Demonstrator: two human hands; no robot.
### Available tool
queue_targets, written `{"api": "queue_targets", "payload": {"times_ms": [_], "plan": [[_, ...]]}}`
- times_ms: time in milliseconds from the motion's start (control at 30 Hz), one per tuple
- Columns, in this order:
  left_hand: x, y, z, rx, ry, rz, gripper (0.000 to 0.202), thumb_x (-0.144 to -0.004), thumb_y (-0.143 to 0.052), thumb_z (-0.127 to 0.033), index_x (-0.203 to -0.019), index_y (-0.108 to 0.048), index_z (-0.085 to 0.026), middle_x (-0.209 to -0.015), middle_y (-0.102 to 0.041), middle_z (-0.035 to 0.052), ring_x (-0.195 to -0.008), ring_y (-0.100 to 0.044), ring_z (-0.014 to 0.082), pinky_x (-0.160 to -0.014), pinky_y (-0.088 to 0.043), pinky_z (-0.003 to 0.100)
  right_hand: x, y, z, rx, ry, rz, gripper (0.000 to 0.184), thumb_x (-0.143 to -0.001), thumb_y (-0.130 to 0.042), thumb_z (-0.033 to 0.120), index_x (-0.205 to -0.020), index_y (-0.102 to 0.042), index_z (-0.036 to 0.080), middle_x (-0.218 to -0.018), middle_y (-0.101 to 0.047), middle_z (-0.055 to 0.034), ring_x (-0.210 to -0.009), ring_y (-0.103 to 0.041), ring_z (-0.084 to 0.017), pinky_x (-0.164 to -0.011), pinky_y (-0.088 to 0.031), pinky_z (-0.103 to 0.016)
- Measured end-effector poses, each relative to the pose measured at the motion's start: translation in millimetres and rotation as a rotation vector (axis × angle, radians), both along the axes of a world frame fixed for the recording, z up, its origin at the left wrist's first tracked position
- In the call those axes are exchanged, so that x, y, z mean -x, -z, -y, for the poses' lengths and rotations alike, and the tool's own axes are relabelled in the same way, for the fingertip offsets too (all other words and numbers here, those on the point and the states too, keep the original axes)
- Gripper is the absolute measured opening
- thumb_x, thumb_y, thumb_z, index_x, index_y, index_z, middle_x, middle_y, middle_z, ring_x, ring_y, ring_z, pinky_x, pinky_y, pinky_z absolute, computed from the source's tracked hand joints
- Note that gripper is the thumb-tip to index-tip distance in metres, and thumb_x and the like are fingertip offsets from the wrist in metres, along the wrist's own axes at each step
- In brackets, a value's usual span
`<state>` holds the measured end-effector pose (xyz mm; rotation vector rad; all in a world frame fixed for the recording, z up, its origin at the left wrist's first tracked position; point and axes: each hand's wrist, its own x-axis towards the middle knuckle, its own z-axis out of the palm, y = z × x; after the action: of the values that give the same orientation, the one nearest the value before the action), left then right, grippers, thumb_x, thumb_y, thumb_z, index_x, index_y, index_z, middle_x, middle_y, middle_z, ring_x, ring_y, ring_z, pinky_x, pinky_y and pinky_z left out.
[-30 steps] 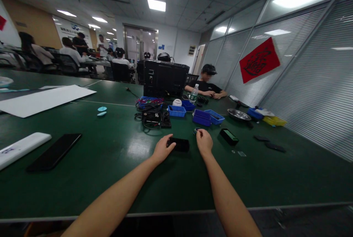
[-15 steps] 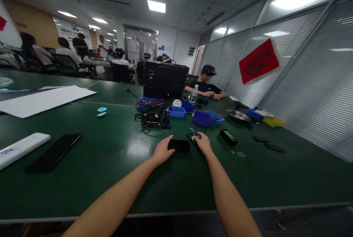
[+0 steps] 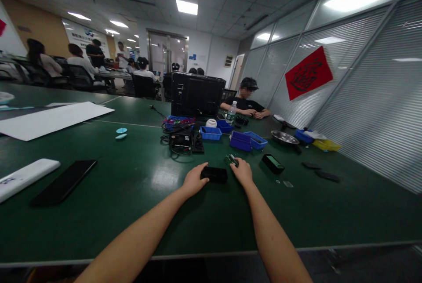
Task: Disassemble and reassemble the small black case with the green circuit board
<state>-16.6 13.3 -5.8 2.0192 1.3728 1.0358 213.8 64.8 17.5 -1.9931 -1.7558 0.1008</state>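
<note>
Back from the middle of the table's (image 3: 132, 221) near edge, the left hand (image 3: 195, 179) has its fingers clamped on the left end of a black case (image 3: 216, 175). Just right of it, the right hand's (image 3: 243, 172) fingers pinch a green circuit board (image 3: 231, 160). A green-filled box (image 3: 273, 164) lies nearer the table's right edge.

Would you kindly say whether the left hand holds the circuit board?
No, the right hand holds the circuit board; the left hand grips a black box.

It looks dim. Flat white ceiling lights (image 3: 187, 7) make a shiny patch on the smooth dark green table (image 3: 128, 182). Both sides look stretched.
</note>
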Motion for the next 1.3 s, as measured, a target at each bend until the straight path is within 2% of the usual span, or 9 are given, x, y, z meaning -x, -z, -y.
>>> {"api": "queue_targets", "payload": {"times_ms": [133,267,433,533,667,900,1067,1167,1300], "plan": [[0,1.4,-1,0.003,0.006,-0.001,0.066,-0.065,-0.063,-0.019,-0.126,-0.041,-0.025,-0.121,-0.053,0.0041,-0.108,-0.05,0.0213,-0.095,-0.036,0.035,-7,-0.7,-4,0.078,-0.025,-0.155,0.035,-0.081,-0.041,0.039,-0.099,-0.062,0.018,-0.094,-0.063,-0.0074,-0.086,-0.058,-0.019,-0.071,-0.041,-0.026],[0,1.5,-1,0.01,0.002,0.002,0.066,-0.065,-0.063,-0.019,-0.126,-0.042,-0.025,-0.123,-0.052,0.0038,-0.11,-0.049,0.0215,-0.096,-0.035,0.035,-10,-6.0,-2,0.043,0.066,-0.071,0.041,-0.084,-0.034,0.042,-0.098,-0.063,0.017,-0.1,-0.061,-0.0107,-0.09,-0.056,-0.022,-0.071,-0.04,-0.028],[0,2.1,-1,0.012,0.006,0.003,0.066,-0.064,-0.063,-0.018,-0.127,-0.041,-0.023,-0.124,-0.051,0.004,-0.112,-0.047,0.0203,-0.098,-0.034,0.033,-1,-7.1,5,0.003,0.061,0.072,0.055,-0.076,-0.045,0.053,-0.116,-0.052,0.015,-0.106,-0.056,-0.0138,-0.097,-0.052,-0.027,-0.078,-0.039,-0.033],[-1,2.7,-2,0.009,0.005,0.001,0.066,-0.065,-0.062,-0.018,-0.127,-0.041,-0.022,-0.125,-0.05,0.0039,-0.114,-0.046,0.0197,-0.099,-0.033,0.033,0,-4.1,5,0.031,0.045,0.112,0.053,-0.075,-0.051,0.044,-0.119,-0.048,0.015,-0.107,-0.055,-0.0142,-0.098,-0.051,-0.028,-0.078,-0.039,-0.034],[0,2.3,-2,-0.01,-0.018,0.008,0.064,-0.066,-0.06,-0.015,-0.126,-0.041,-0.021,-0.127,-0.048,0.0047,-0.116,-0.044,0.0192,-0.1,-0.032,0.033,-8,-0.7,-1,0.059,-0.024,0.027,0.043,-0.075,-0.052,0.033,-0.115,-0.052,0.017,-0.106,-0.057,-0.0111,-0.099,-0.053,-0.024,-0.08,-0.039,-0.03],[0,2.9,-3,-0.022,-0.059,0.019,0.067,-0.066,-0.061,-0.02,-0.129,-0.037,-0.019,-0.127,-0.047,0.0062,-0.115,-0.044,0.02,-0.1,-0.032,0.033,-16,-2.2,-3,0.05,-0.032,-0.026,0.056,-0.069,-0.057,0.048,-0.112,-0.056,0.013,-0.107,-0.057,-0.0145,-0.098,-0.053,-0.027,-0.08,-0.04,-0.033],[0,2.6,-3,0.01,-0.064,0.003,0.067,-0.067,-0.061,-0.021,-0.13,-0.037,-0.02,-0.122,-0.052,0.0062,-0.111,-0.048,0.0213,-0.097,-0.033,0.034,-14,-4.9,-1,-0.007,-0.038,-0.014,0.043,-0.067,-0.062,0.038,-0.102,-0.063,0.014,-0.1,-0.059,-0.0145,-0.095,-0.054,-0.028,-0.08,-0.04,-0.035],[0,1.2,-2,0.02,-0.065,0.021,0.066,-0.067,-0.061,-0.02,-0.129,-0.038,-0.021,-0.122,-0.052,0.006,-0.11,-0.048,0.0211,-0.097,-0.033,0.033,-10,-8.3,-1,-0.074,-0.086,-0.169,0.044,-0.064,-0.064,0.035,-0.101,-0.064,0.013,-0.096,-0.059,-0.0137,-0.091,-0.055,-0.027,-0.08,-0.04,-0.036],[1,0.3,-2,0.025,-0.062,0.042,0.067,-0.066,-0.061,-0.019,-0.129,-0.038,-0.02,-0.121,-0.053,0.0066,-0.11,-0.048,0.0209,-0.097,-0.033,0.033,-1,-17.7,6,-0.074,-0.334,-0.713,0.049,-0.065,-0.063,0.04,-0.106,-0.06,0.012,-0.093,-0.062,-0.0098,-0.084,-0.057,-0.022,-0.076,-0.043,-0.035]]}}
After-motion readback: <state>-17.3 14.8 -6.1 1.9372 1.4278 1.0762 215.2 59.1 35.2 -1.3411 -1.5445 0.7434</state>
